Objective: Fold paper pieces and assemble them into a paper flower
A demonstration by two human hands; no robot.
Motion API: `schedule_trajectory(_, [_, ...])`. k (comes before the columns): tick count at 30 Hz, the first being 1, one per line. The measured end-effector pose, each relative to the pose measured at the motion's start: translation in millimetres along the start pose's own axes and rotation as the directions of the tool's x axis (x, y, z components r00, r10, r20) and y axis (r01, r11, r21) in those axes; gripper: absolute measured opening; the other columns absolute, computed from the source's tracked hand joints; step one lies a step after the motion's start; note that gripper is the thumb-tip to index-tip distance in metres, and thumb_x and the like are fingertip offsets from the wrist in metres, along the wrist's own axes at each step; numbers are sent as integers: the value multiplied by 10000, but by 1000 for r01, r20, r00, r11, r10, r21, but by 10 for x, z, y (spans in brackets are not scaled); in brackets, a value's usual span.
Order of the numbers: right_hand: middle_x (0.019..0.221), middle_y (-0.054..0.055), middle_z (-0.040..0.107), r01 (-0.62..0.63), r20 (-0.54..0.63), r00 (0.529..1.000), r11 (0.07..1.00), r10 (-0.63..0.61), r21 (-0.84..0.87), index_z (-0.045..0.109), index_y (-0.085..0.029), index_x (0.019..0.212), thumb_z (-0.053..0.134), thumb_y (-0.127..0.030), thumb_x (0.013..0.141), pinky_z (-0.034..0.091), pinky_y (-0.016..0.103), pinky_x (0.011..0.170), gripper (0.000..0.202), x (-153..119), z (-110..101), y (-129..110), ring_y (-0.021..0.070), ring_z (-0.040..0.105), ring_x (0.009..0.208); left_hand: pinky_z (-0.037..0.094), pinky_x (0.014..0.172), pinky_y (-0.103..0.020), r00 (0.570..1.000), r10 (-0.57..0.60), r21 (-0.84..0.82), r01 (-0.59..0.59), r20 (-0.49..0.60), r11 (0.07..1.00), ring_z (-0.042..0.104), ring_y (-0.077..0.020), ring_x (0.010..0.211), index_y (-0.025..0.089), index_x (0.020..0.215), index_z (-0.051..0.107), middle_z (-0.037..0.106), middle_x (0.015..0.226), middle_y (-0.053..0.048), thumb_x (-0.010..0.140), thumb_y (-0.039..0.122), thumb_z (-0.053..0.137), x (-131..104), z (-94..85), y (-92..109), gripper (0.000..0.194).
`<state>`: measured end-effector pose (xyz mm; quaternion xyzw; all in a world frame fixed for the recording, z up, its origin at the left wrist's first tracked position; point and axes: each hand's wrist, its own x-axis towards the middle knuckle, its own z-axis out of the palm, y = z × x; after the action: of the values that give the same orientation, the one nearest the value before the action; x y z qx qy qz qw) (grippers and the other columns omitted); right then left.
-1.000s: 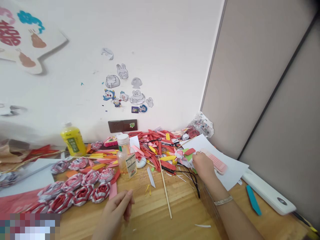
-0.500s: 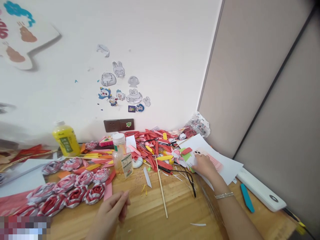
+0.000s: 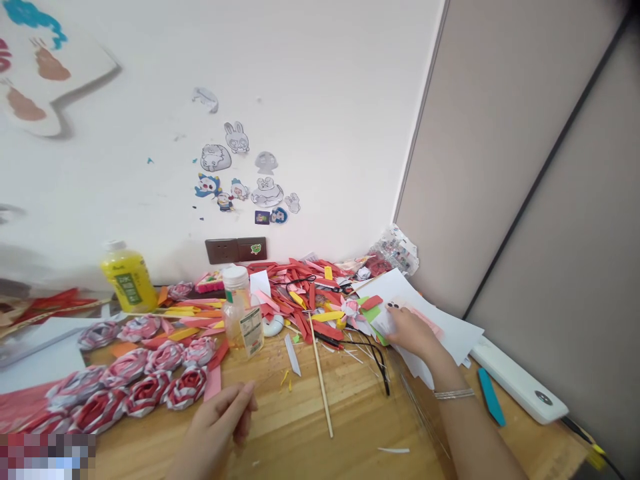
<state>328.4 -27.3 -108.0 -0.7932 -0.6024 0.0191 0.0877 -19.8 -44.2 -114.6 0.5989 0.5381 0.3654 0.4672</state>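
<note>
White wall (image 3: 325, 100) with paper cut-outs (image 3: 267, 192) rises beyond both hands in the head view, above a wooden table (image 3: 280, 440). The right hand (image 3: 411, 331) reaches over a white sheet (image 3: 463, 335), fingers bent; whether they pinch anything cannot be told. Partly beneath it, on that sheet, lies a pink phone-like thing (image 3: 433, 322). Thin wires (image 3: 423, 412) stretch on its near side, and coloured paper strips (image 3: 295, 283) heap up to its left. The left hand (image 3: 224, 417) is well apart, fingers curled, thumb along the forefinger; its contents are unclear. Striped paper roses (image 3: 187, 387) sit just beyond it, leftward; a wooden stick (image 3: 321, 380) lies between the hands.
</note>
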Motion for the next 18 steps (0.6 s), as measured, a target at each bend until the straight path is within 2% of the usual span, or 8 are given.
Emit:
schedule_trajectory(4, [1126,118,511,45,-38,998,990,-40,135,351,-173,1297,556,-271,701,377,272,815,638,5,-54,95,224,507,1014,344,442,-236,1000,-18,-16,18,-3,1000,439,-129,385,221,462,477,457,356,51,627,574,463,2,3,-16,391])
schedule_trajectory(8, [1065,71,510,67,-127,992,932,-23,357,380,-228,1285,543,-309,716,398,294,818,597,31,-82,174,204,509,955,344,439,-235,1000,-7,-5,7,16,1000,445,-131,386,214,477,493,455,354,52,634,585,467,13,20,-29,404])
schedule_trajectory(10, [1096,69,489,117,-190,981,874,-29,471,374,-231,1284,540,-319,722,416,295,807,593,19,-129,138,194,503,946,346,437,-235,1000,7,3,-7,23,1000,449,-132,388,212,486,496,454,355,52,650,578,465,14,28,-32,402])
schedule_trajectory(12, [1168,77,450,219,-248,966,761,-79,611,352,-230,1287,536,-331,732,436,286,790,593,-30,-199,13,188,496,961,355,439,-235,999,25,10,-25,26,1000,450,-131,390,213,489,490,449,358,53,677,570,446,10,28,-33,406])
schedule_trajectory(15, [1252,82,402,394,-325,919,501,-223,770,311,-247,1293,554,-345,741,429,300,832,611,-184,-273,-350,201,454,1064,398,463,-244,995,81,61,-84,50,995,484,-141,422,211,507,505,479,396,42,707,551,438,-6,16,-54,400])
schedule_trajectory(17, [1294,72,371,444,-333,884,368,-328,817,341,-270,1273,610,-343,714,396,329,888,625,-329,-246,-664,220,402,1139,460,554,-259,987,145,97,-151,63,984,572,-170,551,203,647,581,600,548,8,705,504,493,-25,17,-93,319])
schedule_trajectory(18, [1296,66,367,455,-330,864,308,-381,835,363,-278,1258,631,-347,701,398,331,888,622,-409,-205,-824,223,397,1144,484,634,-275,981,180,106,-187,74,977,609,-193,675,201,786,604,658,695,-20,697,468,531,-39,28,-120,291])
